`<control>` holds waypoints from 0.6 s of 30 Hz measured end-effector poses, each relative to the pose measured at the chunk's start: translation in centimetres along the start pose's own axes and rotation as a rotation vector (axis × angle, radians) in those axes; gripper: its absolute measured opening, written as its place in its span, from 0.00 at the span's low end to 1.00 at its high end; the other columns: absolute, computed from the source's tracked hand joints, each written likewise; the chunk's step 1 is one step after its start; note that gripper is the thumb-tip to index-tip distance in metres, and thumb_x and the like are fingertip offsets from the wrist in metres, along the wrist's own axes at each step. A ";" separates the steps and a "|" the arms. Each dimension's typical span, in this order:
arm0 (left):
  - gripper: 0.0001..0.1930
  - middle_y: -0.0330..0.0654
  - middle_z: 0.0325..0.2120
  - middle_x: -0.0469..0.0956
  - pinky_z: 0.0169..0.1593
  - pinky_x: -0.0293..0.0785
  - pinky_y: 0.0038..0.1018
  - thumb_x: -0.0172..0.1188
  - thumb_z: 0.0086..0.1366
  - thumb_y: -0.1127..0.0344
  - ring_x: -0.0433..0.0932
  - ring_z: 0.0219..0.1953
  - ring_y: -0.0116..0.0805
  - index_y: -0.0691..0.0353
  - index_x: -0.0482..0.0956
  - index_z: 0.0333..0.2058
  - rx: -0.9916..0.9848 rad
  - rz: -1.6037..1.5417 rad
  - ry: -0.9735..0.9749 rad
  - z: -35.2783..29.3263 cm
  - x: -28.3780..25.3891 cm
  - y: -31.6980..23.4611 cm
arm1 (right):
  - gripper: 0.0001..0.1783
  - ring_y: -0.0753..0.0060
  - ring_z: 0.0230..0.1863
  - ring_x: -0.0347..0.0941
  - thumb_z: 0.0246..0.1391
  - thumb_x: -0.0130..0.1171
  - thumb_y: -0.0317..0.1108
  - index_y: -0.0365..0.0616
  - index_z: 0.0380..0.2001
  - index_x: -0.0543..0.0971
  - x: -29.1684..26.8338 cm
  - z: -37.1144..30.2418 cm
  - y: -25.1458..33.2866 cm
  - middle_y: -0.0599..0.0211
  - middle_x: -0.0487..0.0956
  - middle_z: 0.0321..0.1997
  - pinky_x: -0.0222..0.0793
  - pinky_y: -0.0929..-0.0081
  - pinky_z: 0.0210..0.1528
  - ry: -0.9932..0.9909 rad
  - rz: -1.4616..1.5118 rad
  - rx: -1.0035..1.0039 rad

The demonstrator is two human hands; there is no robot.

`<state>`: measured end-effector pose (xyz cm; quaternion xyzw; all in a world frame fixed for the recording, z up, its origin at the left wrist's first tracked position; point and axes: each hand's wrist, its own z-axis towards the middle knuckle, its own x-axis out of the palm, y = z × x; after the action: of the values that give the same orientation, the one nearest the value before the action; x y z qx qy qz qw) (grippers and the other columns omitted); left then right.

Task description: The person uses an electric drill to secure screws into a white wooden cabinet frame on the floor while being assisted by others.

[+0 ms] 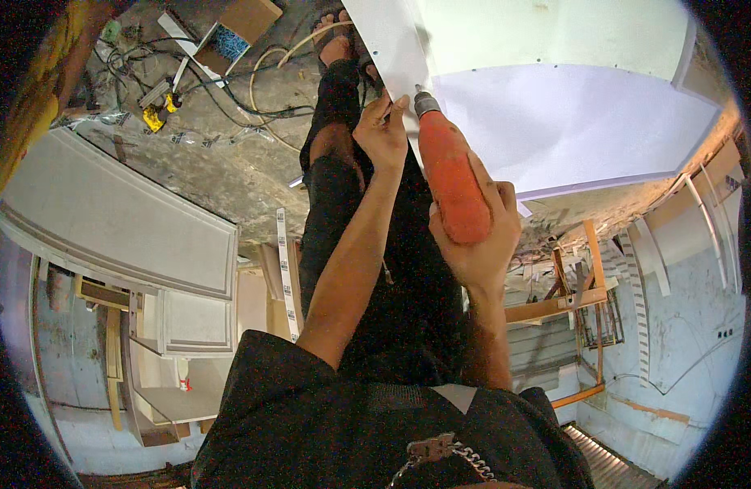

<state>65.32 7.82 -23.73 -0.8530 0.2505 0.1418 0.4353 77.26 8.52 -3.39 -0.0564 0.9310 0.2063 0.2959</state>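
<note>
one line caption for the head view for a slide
Right hand presses an orange power drill to a white panel's edge while the left hand steadies it.

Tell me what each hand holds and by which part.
Right hand grips the orange power drill around its body. Left hand pinches the white panel at its edge beside the drill tip.

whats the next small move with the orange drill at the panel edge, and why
Probably squeeze the trigger and press straight in. The right hand grips the orange cylindrical power drill, whose metal tip already meets the edge of the white flat board. The left hand pinches right beside the tip, apparently steadying something too small to make out.
</note>
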 end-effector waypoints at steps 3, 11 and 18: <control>0.13 0.44 0.32 0.81 0.40 0.75 0.23 0.67 0.59 0.70 0.78 0.35 0.26 0.70 0.82 0.41 -0.062 -0.123 0.031 0.0 -0.5 -0.7 | 0.38 0.61 0.39 0.74 0.40 0.68 0.31 0.44 0.59 0.72 -0.4 -0.4 0.1 0.58 0.74 0.39 0.70 0.66 0.44 0.021 -0.049 0.013; 0.22 0.48 0.34 0.83 0.40 0.77 0.29 0.73 0.51 0.59 0.82 0.34 0.36 0.68 0.81 0.41 -0.078 -0.019 -0.018 0.2 0.0 -1.6 | 0.40 0.54 0.43 0.73 0.39 0.70 0.33 0.39 0.59 0.70 -3.2 -5.5 -2.9 0.54 0.75 0.44 0.70 0.62 0.49 -0.052 0.141 -0.025; 0.27 0.47 0.34 0.82 0.41 0.77 0.30 0.75 0.47 0.53 0.81 0.35 0.37 0.68 0.78 0.39 0.038 0.230 -0.068 2.5 0.3 -2.2 | 0.39 0.62 0.45 0.72 0.39 0.70 0.30 0.38 0.59 0.70 -3.0 -7.6 -5.7 0.58 0.75 0.45 0.69 0.66 0.50 -0.057 0.239 0.100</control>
<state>66.67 10.87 -23.85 -0.8049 0.3346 0.2149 0.4405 76.98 0.11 1.91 0.0759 0.9313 0.1950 0.2981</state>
